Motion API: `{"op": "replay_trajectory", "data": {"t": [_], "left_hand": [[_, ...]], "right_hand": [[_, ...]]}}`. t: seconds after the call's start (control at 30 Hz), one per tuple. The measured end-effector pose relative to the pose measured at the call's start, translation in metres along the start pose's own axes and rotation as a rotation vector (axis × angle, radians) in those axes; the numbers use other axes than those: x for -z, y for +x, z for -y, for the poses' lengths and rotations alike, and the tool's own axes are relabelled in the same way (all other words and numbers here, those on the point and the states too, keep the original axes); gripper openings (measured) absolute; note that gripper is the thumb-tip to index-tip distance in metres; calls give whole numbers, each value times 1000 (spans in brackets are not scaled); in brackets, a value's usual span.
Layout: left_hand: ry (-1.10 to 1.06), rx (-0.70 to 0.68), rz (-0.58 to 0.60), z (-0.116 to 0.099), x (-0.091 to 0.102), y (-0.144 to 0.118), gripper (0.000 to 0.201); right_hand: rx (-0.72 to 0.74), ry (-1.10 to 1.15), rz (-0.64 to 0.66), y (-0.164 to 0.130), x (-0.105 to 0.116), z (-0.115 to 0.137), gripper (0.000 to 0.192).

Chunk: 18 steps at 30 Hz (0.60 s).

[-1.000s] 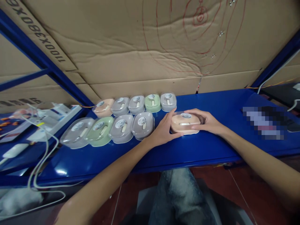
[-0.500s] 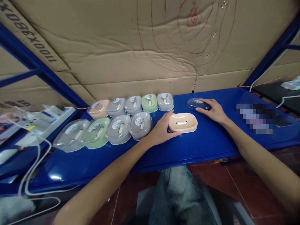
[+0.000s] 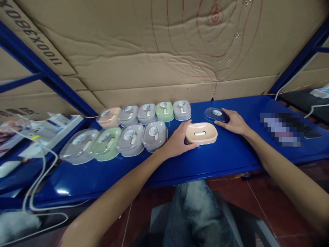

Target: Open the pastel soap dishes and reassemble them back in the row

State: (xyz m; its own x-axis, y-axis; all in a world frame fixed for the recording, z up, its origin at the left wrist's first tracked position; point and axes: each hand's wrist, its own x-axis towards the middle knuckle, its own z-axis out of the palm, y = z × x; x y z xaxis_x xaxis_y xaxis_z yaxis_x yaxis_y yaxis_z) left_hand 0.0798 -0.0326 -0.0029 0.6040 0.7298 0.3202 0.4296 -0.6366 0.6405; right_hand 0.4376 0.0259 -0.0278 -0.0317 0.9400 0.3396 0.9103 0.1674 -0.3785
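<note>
A peach soap box base (image 3: 209, 129), lidless, rests on the blue table with a small white oblong piece in its middle. My left hand (image 3: 178, 141) grips its left end, thumb in front and fingers behind. Beyond it to the right is a clear lid (image 3: 210, 113) with a round sticker, low over or on the table; I cannot tell which. My right hand (image 3: 232, 121) has the lid's right end between thumb and fingers. Left of my left hand stand lidded soap boxes in two rows, among them a grey one (image 3: 154, 135) and a green one (image 3: 165, 111).
The blue table (image 3: 205, 163) backs onto a cardboard wall (image 3: 123, 65) with red drawn lines. Blue metal posts rise at both sides. A blurred-out item (image 3: 281, 130) lies at the right. White cables (image 3: 42, 171) and boxes crowd the left side.
The clear lid has tilted slightly and shifted a little left in my right hand, so its sticker shows more. My left hand keeps its hold on the peach base. The view has shifted slightly.
</note>
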Motion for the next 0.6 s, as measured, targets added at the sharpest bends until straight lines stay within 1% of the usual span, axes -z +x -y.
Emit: {"op": "replay_trajectory", "data": {"t": [0.1, 0.2, 0.23, 0.3, 0.37, 0.4, 0.47, 0.53, 0.6], "left_hand": [[-7, 6, 4, 0, 0, 0, 102], [-10, 1, 3, -1, 1, 0, 101], [-9, -1, 0, -1, 1, 0, 101], [-5, 1, -2, -1, 1, 0, 102], [3, 10, 6, -1, 0, 0, 104], [7, 15, 11, -1, -1, 0, 105], [15, 26, 16, -1, -2, 0, 105], [23, 34, 8, -1, -2, 0, 105], [32, 36, 0, 0, -3, 1, 106]], "right_hand": [[5, 40, -8, 1, -2, 0, 101], [22, 97, -40, -3, 4, 7, 104], [52, 122, -65, -6, 8, 12, 102], [154, 195, -133, -15, 18, 28, 90], [278, 309, -145, -25, 26, 48, 80], [328, 391, -123, -30, 28, 59, 77], [423, 563, 42, -38, 27, 77, 77], [506, 595, 190, -42, 23, 90, 85], [561, 572, 258, -42, 18, 95, 86]]}}
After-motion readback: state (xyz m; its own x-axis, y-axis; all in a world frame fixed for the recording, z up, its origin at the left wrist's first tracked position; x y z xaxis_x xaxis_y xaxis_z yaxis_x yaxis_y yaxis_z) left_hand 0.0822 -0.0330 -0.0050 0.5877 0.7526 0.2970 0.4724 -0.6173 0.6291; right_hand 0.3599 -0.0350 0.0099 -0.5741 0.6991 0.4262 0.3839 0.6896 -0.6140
